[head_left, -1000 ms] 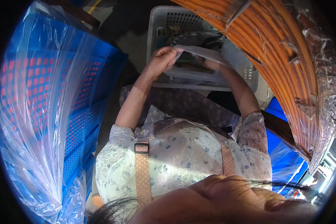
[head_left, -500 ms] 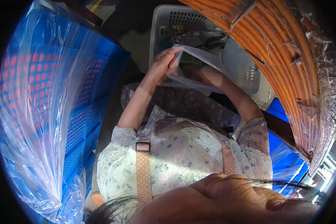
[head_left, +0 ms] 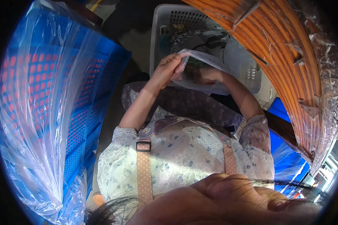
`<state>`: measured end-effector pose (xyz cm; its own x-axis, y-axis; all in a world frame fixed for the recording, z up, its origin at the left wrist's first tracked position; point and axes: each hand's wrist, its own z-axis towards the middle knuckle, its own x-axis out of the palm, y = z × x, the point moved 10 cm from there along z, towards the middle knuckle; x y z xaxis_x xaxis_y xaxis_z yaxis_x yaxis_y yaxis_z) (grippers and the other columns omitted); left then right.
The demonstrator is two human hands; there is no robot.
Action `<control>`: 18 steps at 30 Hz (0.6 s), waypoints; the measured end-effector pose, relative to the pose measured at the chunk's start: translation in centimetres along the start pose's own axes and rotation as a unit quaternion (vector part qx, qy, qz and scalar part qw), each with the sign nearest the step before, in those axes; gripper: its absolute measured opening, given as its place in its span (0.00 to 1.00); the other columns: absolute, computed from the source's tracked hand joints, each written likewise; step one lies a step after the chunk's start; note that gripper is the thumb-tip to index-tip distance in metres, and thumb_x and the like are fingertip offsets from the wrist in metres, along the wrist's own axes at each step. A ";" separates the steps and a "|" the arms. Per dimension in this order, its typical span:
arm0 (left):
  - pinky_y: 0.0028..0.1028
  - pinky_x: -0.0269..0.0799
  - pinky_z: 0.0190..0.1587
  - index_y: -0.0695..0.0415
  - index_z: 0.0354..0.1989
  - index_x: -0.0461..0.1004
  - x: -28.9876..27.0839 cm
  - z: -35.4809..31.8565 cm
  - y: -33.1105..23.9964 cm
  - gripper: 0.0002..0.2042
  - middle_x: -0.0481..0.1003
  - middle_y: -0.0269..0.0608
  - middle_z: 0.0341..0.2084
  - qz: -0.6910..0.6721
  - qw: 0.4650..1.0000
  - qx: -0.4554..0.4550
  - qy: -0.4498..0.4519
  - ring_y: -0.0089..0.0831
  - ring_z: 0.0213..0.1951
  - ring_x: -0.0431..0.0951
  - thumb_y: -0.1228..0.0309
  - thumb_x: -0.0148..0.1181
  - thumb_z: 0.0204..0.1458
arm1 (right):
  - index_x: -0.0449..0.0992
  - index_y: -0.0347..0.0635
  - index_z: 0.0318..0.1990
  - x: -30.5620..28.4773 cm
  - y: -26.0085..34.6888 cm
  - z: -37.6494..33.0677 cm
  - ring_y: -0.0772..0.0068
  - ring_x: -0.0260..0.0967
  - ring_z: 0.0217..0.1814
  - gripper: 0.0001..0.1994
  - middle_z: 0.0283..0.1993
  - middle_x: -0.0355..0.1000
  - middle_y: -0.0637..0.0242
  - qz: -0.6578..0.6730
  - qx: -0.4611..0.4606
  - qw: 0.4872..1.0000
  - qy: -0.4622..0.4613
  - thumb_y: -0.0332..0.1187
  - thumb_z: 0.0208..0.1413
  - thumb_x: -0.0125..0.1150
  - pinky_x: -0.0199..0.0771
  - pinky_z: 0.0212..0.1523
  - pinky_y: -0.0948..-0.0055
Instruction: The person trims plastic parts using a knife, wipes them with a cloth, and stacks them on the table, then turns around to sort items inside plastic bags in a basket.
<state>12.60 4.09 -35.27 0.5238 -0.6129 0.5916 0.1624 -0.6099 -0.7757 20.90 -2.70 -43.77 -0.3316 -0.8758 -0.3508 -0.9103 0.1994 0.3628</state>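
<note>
My left hand (head_left: 167, 69) is closed on the edge of a clear plastic bag (head_left: 203, 56), with the thumb on top. The bag's mouth gapes toward me, and its film spreads to the right across my right wrist. Inside the mouth, or just behind the film, is my right hand (head_left: 210, 75). Shade and plastic hide its fingers, so whether it grips anything cannot be made out. Both hands are above the near side of a pale plastic basket (head_left: 154, 44), over my lap.
In the basket lie crumpled clear and dark wrappings (head_left: 210, 39). Blue perforated crates (head_left: 79, 123) draped with clear plastic sheeting (head_left: 45, 150) rise on my left. An orange-brown wooden tabletop (head_left: 289, 48) with a film-wrapped edge curves along my right. A patterned apron (head_left: 184, 103) covers my lap.
My left hand has shifted slightly down and to the right with the bag's edge. The bag's mouth has changed shape a little, and my right hand has moved slightly within the film.
</note>
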 end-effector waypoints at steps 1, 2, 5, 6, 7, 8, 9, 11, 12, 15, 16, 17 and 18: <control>0.15 0.64 0.20 0.57 0.47 0.68 -0.3 -0.1 0.1 0.16 0.66 0.25 0.20 0.001 1.000 0.002 -0.004 0.13 0.20 0.64 0.61 0.43 0.56 | 0.63 0.39 0.53 0.2 -0.1 -1.5 0.69 0.65 0.48 0.25 0.45 0.68 0.57 0.082 0.094 0.989 0.079 0.40 0.47 0.53 0.63 0.47 0.74; 0.15 0.63 0.20 0.57 0.47 0.69 -0.2 0.0 0.1 0.16 0.66 0.25 0.19 0.002 1.000 0.008 -0.007 0.13 0.19 0.64 0.62 0.43 0.56 | 0.63 0.39 0.53 0.7 -0.7 -1.2 0.69 0.65 0.48 0.25 0.45 0.68 0.57 0.082 0.095 0.989 0.078 0.40 0.47 0.53 0.63 0.47 0.74; 0.14 0.62 0.19 0.57 0.45 0.69 0.7 0.2 -0.1 0.15 0.64 0.25 0.18 -0.001 1.000 0.008 -0.013 0.13 0.18 0.63 0.63 0.43 0.56 | 0.73 0.41 0.37 0.1 -5.3 2.2 0.61 0.68 0.41 0.14 0.37 0.70 0.54 0.285 0.092 0.945 -0.133 0.36 0.42 0.54 0.64 0.42 0.69; 0.14 0.61 0.19 0.57 0.45 0.70 1.2 0.5 0.1 0.14 0.64 0.25 0.17 -0.006 1.000 0.002 -0.011 0.13 0.18 0.62 0.63 0.43 0.56 | 0.73 0.40 0.36 -0.7 -5.6 4.0 0.61 0.68 0.40 0.13 0.36 0.70 0.54 0.273 -0.007 0.942 -0.197 0.35 0.42 0.54 0.64 0.42 0.68; 0.14 0.61 0.19 0.57 0.45 0.70 1.6 0.6 0.1 0.14 0.64 0.25 0.17 -0.006 1.000 0.004 -0.011 0.13 0.18 0.62 0.63 0.43 0.56 | 0.74 0.40 0.35 -1.6 -5.5 5.5 0.60 0.68 0.40 0.13 0.35 0.70 0.54 0.254 -0.109 0.926 -0.257 0.35 0.41 0.55 0.64 0.41 0.67; 0.14 0.60 0.19 0.57 0.44 0.70 2.1 0.9 0.2 0.14 0.64 0.25 0.17 -0.011 1.000 0.006 -0.006 0.13 0.17 0.62 0.64 0.44 0.56 | 0.74 0.39 0.34 -2.2 -5.6 6.2 0.60 0.68 0.39 0.12 0.35 0.70 0.53 0.234 -0.206 0.897 -0.313 0.34 0.41 0.55 0.65 0.41 0.67; 0.14 0.60 0.19 0.57 0.43 0.70 2.2 1.0 0.3 0.13 0.65 0.25 0.17 -0.015 1.000 0.007 -0.004 0.13 0.17 0.62 0.64 0.44 0.56 | 0.74 0.39 0.33 -3.1 -4.1 5.2 0.60 0.68 0.39 0.12 0.34 0.70 0.53 0.211 -0.303 0.856 -0.362 0.34 0.40 0.56 0.65 0.40 0.66; 0.14 0.59 0.18 0.57 0.43 0.70 2.5 0.7 0.3 0.13 0.66 0.26 0.18 -0.046 0.999 0.005 0.021 0.13 0.17 0.62 0.64 0.44 0.56 | 0.74 0.39 0.32 -3.5 -1.6 3.4 0.60 0.69 0.38 0.11 0.33 0.70 0.53 0.187 -0.401 0.801 -0.404 0.33 0.40 0.56 0.65 0.40 0.66; 0.14 0.59 0.18 0.58 0.43 0.70 1.6 -0.1 0.0 0.13 0.68 0.26 0.19 -0.075 0.997 0.013 0.031 0.13 0.17 0.62 0.64 0.44 0.56 | 0.71 0.39 0.39 -4.5 3.5 2.8 0.65 0.66 0.43 0.12 0.39 0.69 0.57 0.052 -0.238 0.896 -0.373 0.33 0.46 0.52 0.64 0.44 0.69; 0.15 0.57 0.17 0.58 0.43 0.70 3.1 1.0 1.1 0.13 0.68 0.27 0.19 -0.074 0.997 -0.003 0.016 0.13 0.16 0.61 0.65 0.44 0.56 | 0.68 0.41 0.45 -2.9 -1.3 6.7 0.69 0.64 0.48 0.13 0.46 0.67 0.61 0.110 -0.113 0.919 -0.361 0.32 0.53 0.48 0.62 0.50 0.71; 0.15 0.57 0.17 0.58 0.43 0.70 2.8 1.1 1.3 0.13 0.68 0.27 0.19 -0.074 0.997 -0.004 0.014 0.13 0.16 0.61 0.65 0.44 0.56 | 0.69 0.41 0.45 -2.8 -1.8 7.7 0.69 0.63 0.49 0.13 0.46 0.67 0.61 0.208 -0.158 0.894 -0.364 0.32 0.52 0.48 0.61 0.50 0.71; 0.15 0.57 0.17 0.58 0.42 0.71 2.3 1.2 1.3 0.13 0.68 0.28 0.19 -0.062 0.998 0.005 0.000 0.13 0.15 0.61 0.64 0.44 0.56 | 0.69 0.41 0.44 -3.2 -1.3 7.7 0.68 0.63 0.49 0.13 0.47 0.67 0.61 0.298 -0.205 0.859 -0.362 0.32 0.52 0.48 0.61 0.51 0.70; 0.15 0.57 0.17 0.58 0.42 0.71 1.8 1.3 1.2 0.13 0.68 0.28 0.19 -0.051 0.999 0.013 -0.014 0.14 0.15 0.61 0.64 0.44 0.56 | 0.69 0.42 0.44 -3.5 -1.6 7.7 0.67 0.62 0.50 0.12 0.47 0.67 0.61 0.327 -0.197 0.844 -0.376 0.33 0.52 0.48 0.60 0.52 0.70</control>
<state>14.82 2.84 -35.42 0.5263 -0.5335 0.6621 0.2377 -0.6554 -0.7169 21.63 3.42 -49.79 -0.9299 -0.0789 -0.3592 -0.3674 0.2419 0.8981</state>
